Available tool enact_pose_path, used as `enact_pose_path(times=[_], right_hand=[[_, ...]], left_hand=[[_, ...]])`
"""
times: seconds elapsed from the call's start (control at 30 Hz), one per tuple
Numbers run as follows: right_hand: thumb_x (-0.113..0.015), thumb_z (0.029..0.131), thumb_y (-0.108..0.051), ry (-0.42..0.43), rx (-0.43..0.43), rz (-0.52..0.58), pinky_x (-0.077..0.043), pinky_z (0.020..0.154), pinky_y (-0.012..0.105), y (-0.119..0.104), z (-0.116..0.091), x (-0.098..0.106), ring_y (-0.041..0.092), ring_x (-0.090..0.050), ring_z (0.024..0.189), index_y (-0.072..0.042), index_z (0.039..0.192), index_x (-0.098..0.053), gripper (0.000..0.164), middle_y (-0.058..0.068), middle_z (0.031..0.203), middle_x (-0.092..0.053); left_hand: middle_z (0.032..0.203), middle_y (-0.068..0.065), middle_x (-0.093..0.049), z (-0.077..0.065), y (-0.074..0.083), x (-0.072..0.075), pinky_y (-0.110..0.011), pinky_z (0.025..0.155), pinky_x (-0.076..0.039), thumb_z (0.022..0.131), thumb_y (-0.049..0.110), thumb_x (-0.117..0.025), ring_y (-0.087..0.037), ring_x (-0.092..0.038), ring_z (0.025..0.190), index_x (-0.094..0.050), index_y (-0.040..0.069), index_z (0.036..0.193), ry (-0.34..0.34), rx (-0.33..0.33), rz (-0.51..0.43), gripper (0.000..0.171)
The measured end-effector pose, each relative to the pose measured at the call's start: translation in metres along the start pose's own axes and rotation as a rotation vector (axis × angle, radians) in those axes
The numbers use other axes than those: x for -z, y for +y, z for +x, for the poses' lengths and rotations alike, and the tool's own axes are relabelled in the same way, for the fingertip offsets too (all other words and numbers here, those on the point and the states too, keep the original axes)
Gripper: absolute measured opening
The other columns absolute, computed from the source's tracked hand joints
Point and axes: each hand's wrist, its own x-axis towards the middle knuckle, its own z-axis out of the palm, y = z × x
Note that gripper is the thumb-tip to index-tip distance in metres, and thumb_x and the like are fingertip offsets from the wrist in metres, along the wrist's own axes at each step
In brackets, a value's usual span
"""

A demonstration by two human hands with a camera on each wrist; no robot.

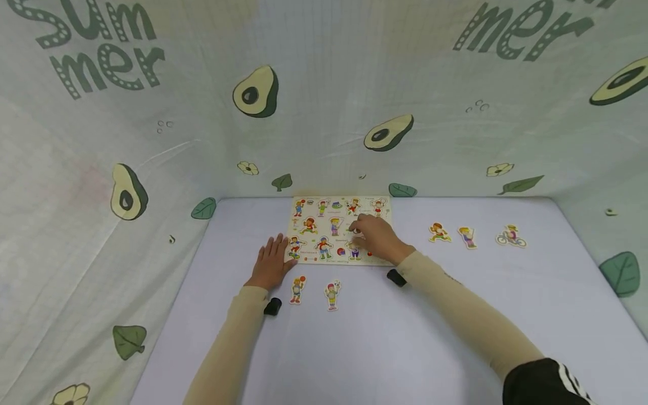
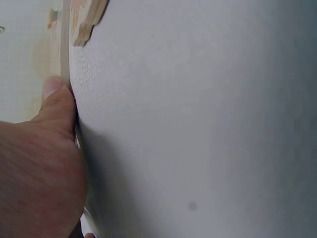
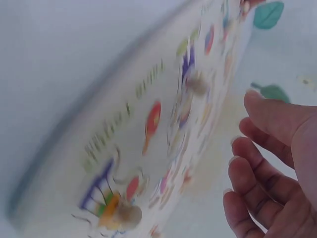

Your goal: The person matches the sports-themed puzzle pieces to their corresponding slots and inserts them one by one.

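Note:
A cream peg-puzzle board [image 1: 322, 226] with printed sports figures lies at the back of the table. My left hand [image 1: 268, 264] rests at its left edge, fingers stretched out. In the left wrist view, that hand's thumb [image 2: 55, 101] touches the board's rim [image 2: 65, 44]. Over the right part of the board is my right hand [image 1: 378, 239]. Seen from the right wrist, its fingers [image 3: 252, 183] are loosely bent, with nothing between them and the thumb. Round wooden knobs [image 3: 128, 216] stand up from figure pieces on the board. The right hand hides some figures.
Before the board lie a ball-player piece [image 1: 297, 290] and another figure piece [image 1: 332, 295]. To the right are a runner piece [image 1: 439, 232], a purple-clad figure piece [image 1: 467, 238] and a cyclist piece [image 1: 511, 236]. A patterned cloth [image 1: 314, 124] hangs behind the table.

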Motion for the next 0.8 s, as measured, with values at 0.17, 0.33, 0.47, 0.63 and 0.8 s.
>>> enact_pose_path(times=[0.17, 0.33, 0.47, 0.63, 0.8], right_hand=[[-0.085, 0.091, -0.014, 0.028, 0.084, -0.005, -0.057, 0.081, 0.040, -0.020, -0.026, -0.008, 0.021, -0.067, 0.090, -0.005, 0.111, -0.079, 0.022, 0.005, 0.100, -0.070], [-0.088, 0.088, -0.016, 0.037, 0.138, 0.015, -0.056, 0.078, 0.037, -0.039, -0.045, -0.020, 0.019, -0.065, 0.087, -0.008, 0.110, -0.079, 0.025, 0.002, 0.099, -0.068], [-0.089, 0.087, -0.015, 0.019, 0.165, 0.033, -0.057, 0.081, 0.037, -0.051, -0.058, -0.031, 0.019, -0.067, 0.091, -0.008, 0.108, -0.079, 0.025, 0.002, 0.100, -0.069], [-0.089, 0.086, -0.015, -0.005, 0.183, 0.032, -0.057, 0.082, 0.036, -0.062, -0.069, -0.041, 0.019, -0.068, 0.093, -0.010, 0.108, -0.080, 0.025, 0.001, 0.100, -0.070], [-0.090, 0.086, -0.016, -0.040, 0.195, 0.013, -0.056, 0.083, 0.036, -0.072, -0.076, -0.049, 0.017, -0.067, 0.092, -0.011, 0.109, -0.080, 0.026, -0.001, 0.100, -0.070]], left_hand=[[0.176, -0.022, -0.012, 0.000, 0.003, 0.004, -0.061, 0.131, -0.009, 0.110, 0.036, -0.056, -0.044, -0.007, 0.162, -0.021, -0.001, 0.166, -0.005, -0.004, 0.012, 0.076], [0.176, -0.022, -0.012, 0.001, 0.003, 0.005, -0.061, 0.131, -0.010, 0.111, 0.037, -0.055, -0.044, -0.008, 0.163, -0.022, -0.001, 0.167, -0.004, -0.004, 0.028, 0.075], [0.176, -0.022, -0.013, 0.001, 0.003, 0.003, -0.061, 0.131, -0.010, 0.110, 0.037, -0.056, -0.044, -0.008, 0.162, -0.022, -0.001, 0.166, 0.000, -0.003, 0.014, 0.076], [0.176, -0.021, -0.012, 0.001, 0.001, 0.000, -0.061, 0.131, -0.010, 0.110, 0.038, -0.057, -0.044, -0.007, 0.163, -0.022, -0.001, 0.167, -0.006, 0.005, 0.020, 0.077], [0.176, -0.022, -0.013, -0.002, 0.001, 0.001, -0.061, 0.131, -0.010, 0.110, 0.037, -0.057, -0.044, -0.007, 0.162, -0.022, -0.001, 0.167, -0.002, 0.001, 0.013, 0.076]])
